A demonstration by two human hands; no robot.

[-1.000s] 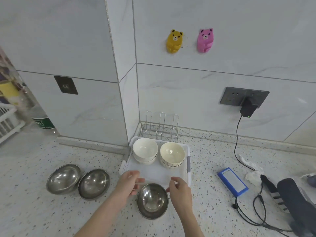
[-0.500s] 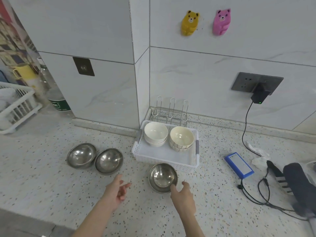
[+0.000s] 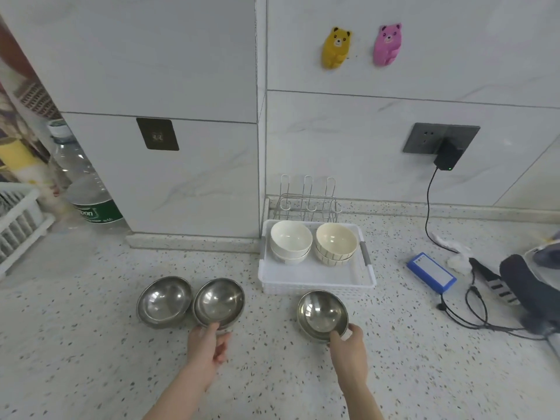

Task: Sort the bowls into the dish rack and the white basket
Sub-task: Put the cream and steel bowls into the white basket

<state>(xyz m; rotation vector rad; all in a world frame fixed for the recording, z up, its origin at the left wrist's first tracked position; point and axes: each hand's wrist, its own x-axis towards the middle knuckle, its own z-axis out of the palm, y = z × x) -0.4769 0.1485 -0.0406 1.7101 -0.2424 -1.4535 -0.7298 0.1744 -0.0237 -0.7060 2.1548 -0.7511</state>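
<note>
Head view: your left hand (image 3: 209, 344), half second ago empty in air, now grips near rim of middle shiny steel bowl (image 3: 219, 302) at 7 o'clock. Your right hand (image 3: 348, 344) now pinches rim of right steel bowl (image 3: 321, 314) at 5 o'clock, in front of white plastic basket (image 3: 315, 286).

Basket holds two stacks of white ceramic bowls (image 3: 291, 241). Third steel bowl (image 3: 164, 301) untouched, 8 o'clock. Wire dish rack (image 3: 307, 199) at 12 o'clock, empty. Likely steel bowls go next.
</note>
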